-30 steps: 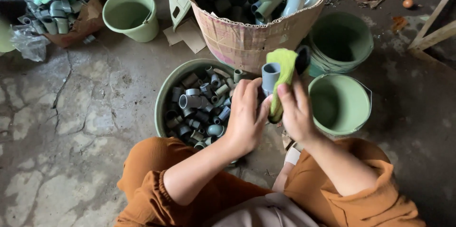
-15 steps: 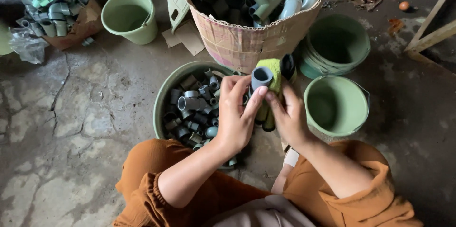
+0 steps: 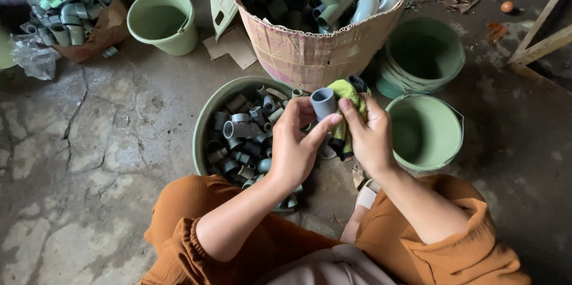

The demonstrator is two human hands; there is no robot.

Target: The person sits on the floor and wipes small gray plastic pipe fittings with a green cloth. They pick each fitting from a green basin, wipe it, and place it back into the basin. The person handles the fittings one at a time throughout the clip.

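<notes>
Near the middle of the frame, the left hand (image 3: 295,148) pinched a short grey plastic pipe fitting (image 3: 324,103), open end up, while the right hand (image 3: 370,136) gripped a yellow-green cloth (image 3: 345,97) pressed against it, seemingly for wiping. Just below-left, a round green basin (image 3: 205,124) held more smooth grey fittings; a cardboard box (image 3: 304,52) above held bigger ones.
</notes>
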